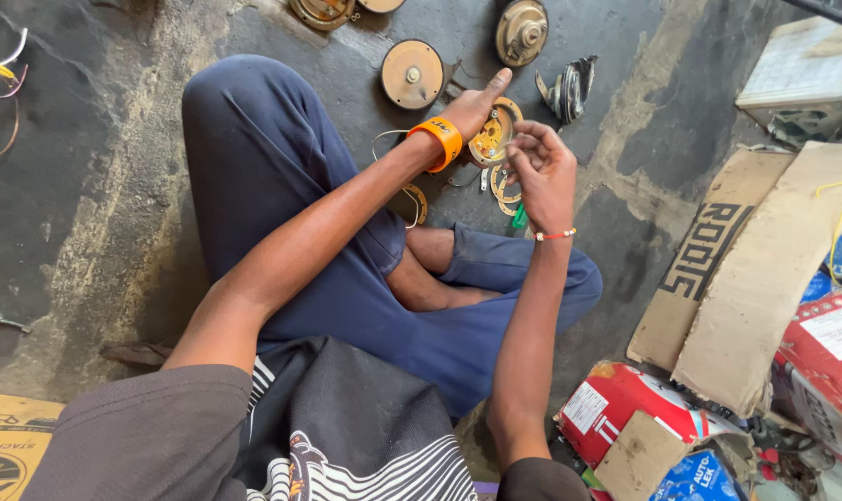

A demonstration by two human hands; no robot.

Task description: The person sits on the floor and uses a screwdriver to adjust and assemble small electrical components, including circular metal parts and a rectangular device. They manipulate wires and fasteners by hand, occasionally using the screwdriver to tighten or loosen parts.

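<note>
Down on the stained concrete floor (115, 186), the person sat cross-legged in blue trousers (273, 167), both arms stretched forward. The left hand (477, 104), with an orange wristband (440, 141) at the wrist, gripped a round brass-coloured horn plate (491, 134) from above, thumb extended past its upper rim, the plate tilted on edge just off the floor. The right hand (540, 172), wearing a thin beaded bracelet (555, 236), was curled close beside the plate with its fingertips pinched together; whether they held some small part could not be told. Beneath the right hand lay thin ring gaskets (506, 193) and a small green piece (519, 219). Beyond the hands, on the floor, rested a round horn disc (412, 74), another horn body (521, 32) and a dark bracketed part (569, 91). Flattened cardboard (755, 278) and red cartons (625, 408) lay to the right.
</note>
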